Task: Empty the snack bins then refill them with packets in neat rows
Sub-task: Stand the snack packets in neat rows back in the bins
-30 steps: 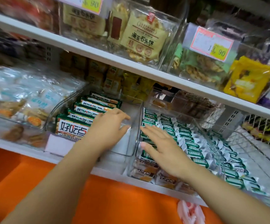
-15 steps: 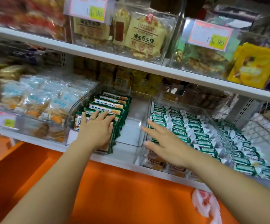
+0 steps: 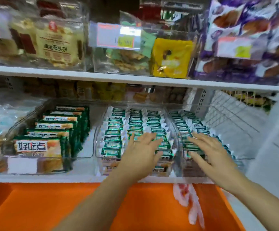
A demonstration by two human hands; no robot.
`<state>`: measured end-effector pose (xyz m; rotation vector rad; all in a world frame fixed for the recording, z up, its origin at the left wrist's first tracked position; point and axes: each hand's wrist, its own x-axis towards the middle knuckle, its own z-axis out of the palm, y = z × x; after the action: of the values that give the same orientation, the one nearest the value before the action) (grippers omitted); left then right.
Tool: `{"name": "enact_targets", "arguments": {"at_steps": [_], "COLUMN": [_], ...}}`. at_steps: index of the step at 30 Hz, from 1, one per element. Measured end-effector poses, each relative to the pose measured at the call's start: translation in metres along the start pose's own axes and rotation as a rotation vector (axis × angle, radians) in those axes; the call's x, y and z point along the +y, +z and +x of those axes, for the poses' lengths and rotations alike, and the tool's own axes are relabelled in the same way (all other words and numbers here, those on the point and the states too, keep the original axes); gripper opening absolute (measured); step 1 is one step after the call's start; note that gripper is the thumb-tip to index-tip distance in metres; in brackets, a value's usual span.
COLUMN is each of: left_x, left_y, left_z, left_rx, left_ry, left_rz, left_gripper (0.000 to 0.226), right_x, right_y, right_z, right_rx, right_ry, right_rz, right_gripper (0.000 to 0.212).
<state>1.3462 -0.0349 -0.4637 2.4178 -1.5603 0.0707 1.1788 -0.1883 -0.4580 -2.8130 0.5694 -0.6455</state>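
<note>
Green packets (image 3: 117, 130), rowed in clear bins (image 3: 96, 144) on the lower shelf (image 3: 35, 178): your left hand (image 3: 142, 152) and right hand (image 3: 213, 152) lie flat, fingers spread, atop them; sideways pressure risks toppling rows.

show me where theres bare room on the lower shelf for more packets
Bare: the left bin's strip right of its big green packets, and the white wire rack beyond the right bin. Crowded: middle bin under the left hand, right bin under the right hand, both full of small packets.

Open strip right of upright packets (image 3: 40, 147) in left bin (image 3: 88, 147), upper shelf (image 3: 135, 80) low overhead
</note>
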Motion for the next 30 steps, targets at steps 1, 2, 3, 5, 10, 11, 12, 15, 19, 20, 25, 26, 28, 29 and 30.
{"name": "enact_targets", "arguments": {"at_steps": [1, 2, 3, 5, 10, 11, 12, 15, 19, 20, 25, 26, 28, 29, 30], "left_x": [0.009, 0.016, 0.021, 0.027, 0.032, 0.035, 0.040, 0.068, 0.108, 0.113, 0.110, 0.107, 0.105, 0.105, 0.106], "left_y": [0.004, 0.008, 0.012, 0.019, 0.008, 0.002, -0.003, -0.013, -0.010, -0.010, -0.011, -0.011, -0.009, -0.009, -0.009], "left_z": [0.007, 0.014, 0.020, 0.028, 0.039, 0.042, 0.046, 0.064, 0.102, 0.112, 0.144, 0.146, 0.148, 0.149, 0.150], "left_rx": [-0.045, -0.091, -0.139, -0.222, -0.286, -0.214, -0.103, 0.134, -0.261, -0.369, -0.650, -0.666, -0.670, -0.673, -0.684], "left_ry": [0.001, -0.003, -0.011, -0.036, -0.096, -0.113, -0.127, -0.059, 0.076, 0.058, -0.036, -0.044, -0.046, -0.049, -0.056], "left_rz": [0.006, 0.013, 0.023, 0.063, 0.117, 0.112, 0.099, 0.087, 0.321, 0.362, 0.409, 0.399, 0.439, 0.468, 0.488], "left_gripper": [0.051, 0.053, 0.055, 0.057, 0.050, 0.048, 0.046, 0.046, 0.076, 0.086, 0.103, 0.104, 0.105, 0.107, 0.110], "right_x": [0.014, 0.027, 0.039, 0.061, 0.088, 0.093, 0.098, 0.102, 0.112, 0.115, 0.123, 0.124, 0.125, 0.126, 0.126], "right_y": [-0.004, -0.007, -0.010, -0.012, -0.011, -0.009, -0.006, -0.005, -0.009, -0.009, -0.009, -0.008, -0.005, -0.004, -0.003], "right_z": [-0.005, -0.010, -0.015, -0.026, -0.040, -0.043, -0.043, -0.036, -0.029, -0.029, -0.029, -0.029, -0.028, -0.028, -0.028], "right_rx": [0.002, -0.004, -0.022, -0.042, -0.111, -0.113, -0.104, -0.115, -0.102, -0.089, -0.093, -0.092, -0.099, -0.100, -0.098], "right_ry": [0.047, 0.087, 0.123, 0.143, 0.158, 0.151, 0.136, 0.113, 0.094, 0.094, 0.071, 0.071, 0.081, 0.083, 0.086], "right_rz": [-0.004, -0.011, -0.012, -0.004, -0.001, -0.005, -0.017, -0.015, -0.004, -0.001, -0.011, -0.003, 0.011, 0.007, 0.007], "right_gripper": [0.063, 0.070, 0.075, 0.087, 0.075, 0.084, 0.087, 0.064, 0.048, 0.046, 0.037, 0.037, 0.038, 0.038, 0.038]}}
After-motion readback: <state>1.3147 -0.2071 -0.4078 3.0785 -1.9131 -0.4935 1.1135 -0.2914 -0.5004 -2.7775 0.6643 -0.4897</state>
